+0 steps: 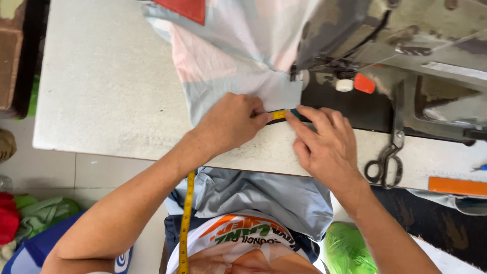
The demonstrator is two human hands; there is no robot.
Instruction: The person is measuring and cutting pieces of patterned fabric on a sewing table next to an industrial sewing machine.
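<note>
While 2 hands (284, 134) pinch 1 tape measure (279, 114) | 1 fabric (228, 71) | 1 scissors (388, 160)

There is just one camera. It sits on the person's head and looks almost straight down. The person's own chest and shirt fill the bottom middle of the picture, so the camera is right above the body. Both arms come up from the bottom corners and meet near the middle, where the left hand (231, 124) and the right hand (327, 147) are. The camera is close to them. The white table (101, 86) runs across the middle and top. The sewing machine (406, 45) is in the top right corner, cut off by the edge. A bit of floor shows on the left.
</note>
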